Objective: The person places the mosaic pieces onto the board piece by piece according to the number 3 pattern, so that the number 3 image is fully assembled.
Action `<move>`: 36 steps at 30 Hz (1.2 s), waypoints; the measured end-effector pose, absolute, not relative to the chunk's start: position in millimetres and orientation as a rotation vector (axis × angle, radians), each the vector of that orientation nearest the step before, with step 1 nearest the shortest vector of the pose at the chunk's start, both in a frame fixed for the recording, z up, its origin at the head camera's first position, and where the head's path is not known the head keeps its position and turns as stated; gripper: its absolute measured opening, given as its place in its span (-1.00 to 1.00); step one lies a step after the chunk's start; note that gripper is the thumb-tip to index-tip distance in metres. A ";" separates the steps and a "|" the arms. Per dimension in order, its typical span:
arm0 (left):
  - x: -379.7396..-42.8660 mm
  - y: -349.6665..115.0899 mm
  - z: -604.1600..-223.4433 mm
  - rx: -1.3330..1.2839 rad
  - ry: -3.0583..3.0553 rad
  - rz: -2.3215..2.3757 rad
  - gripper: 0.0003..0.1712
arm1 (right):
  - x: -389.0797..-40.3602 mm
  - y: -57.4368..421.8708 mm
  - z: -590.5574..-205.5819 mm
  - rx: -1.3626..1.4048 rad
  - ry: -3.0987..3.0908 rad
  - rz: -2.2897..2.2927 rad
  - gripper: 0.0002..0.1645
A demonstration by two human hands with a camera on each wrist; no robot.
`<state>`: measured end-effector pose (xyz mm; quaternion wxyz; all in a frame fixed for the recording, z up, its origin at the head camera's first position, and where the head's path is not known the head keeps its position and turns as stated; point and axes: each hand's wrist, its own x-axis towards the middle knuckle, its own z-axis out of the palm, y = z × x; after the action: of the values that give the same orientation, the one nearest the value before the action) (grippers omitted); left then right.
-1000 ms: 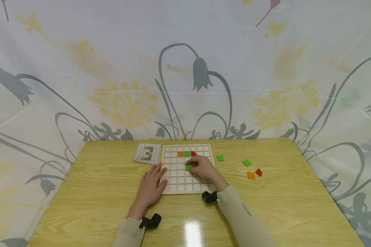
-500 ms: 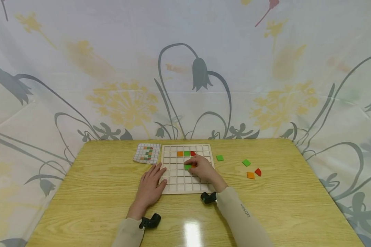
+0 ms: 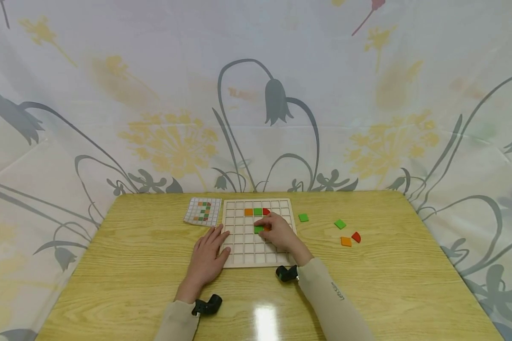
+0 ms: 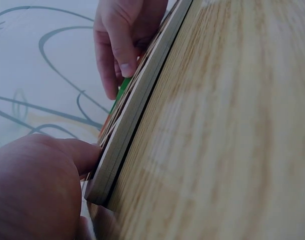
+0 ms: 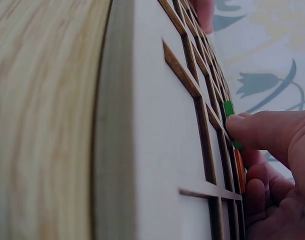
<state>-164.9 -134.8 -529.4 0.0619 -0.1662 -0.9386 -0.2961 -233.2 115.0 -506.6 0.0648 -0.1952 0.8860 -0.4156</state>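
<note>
Right hand (image 3: 279, 233) — green tile (image 3: 258, 230) between thumb and forefinger

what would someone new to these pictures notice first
Most likely the big flower-printed backdrop behind the table, filling the upper part of the head view. Next, the bright row of orange, green and red tiles on the pale gridded board, with the right hand at a green tile below them. Then four loose tiles on the wood to the board's right.
</note>
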 end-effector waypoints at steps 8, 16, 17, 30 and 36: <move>-165.6 -134.9 -530.0 -0.505 -2.835 -0.901 -0.46 | -232.5 114.4 -505.3 -0.569 2.688 -1.249 -0.71; -165.6 -134.6 -530.2 -0.505 -2.835 -0.890 -0.45 | -230.8 114.9 -504.4 -0.582 2.694 -1.267 -0.74; -165.6 -134.6 -530.1 -0.505 -2.834 -0.890 -0.45 | -230.7 114.9 -504.3 -0.576 2.694 -1.272 -0.74; -164.3 -134.0 -527.8 -0.504 -2.828 -0.882 -0.46 | -231.0 113.2 -506.2 -0.513 2.700 -1.293 -0.77; -163.7 -133.6 -526.2 -0.504 -2.833 -0.884 -0.46 | -229.2 111.9 -504.9 -0.491 2.685 -1.317 -0.78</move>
<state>-163.7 -133.6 -526.2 0.0654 -0.1670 -0.9391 -0.2931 -229.2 111.9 -504.9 0.0554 -0.1617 0.8847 -0.4337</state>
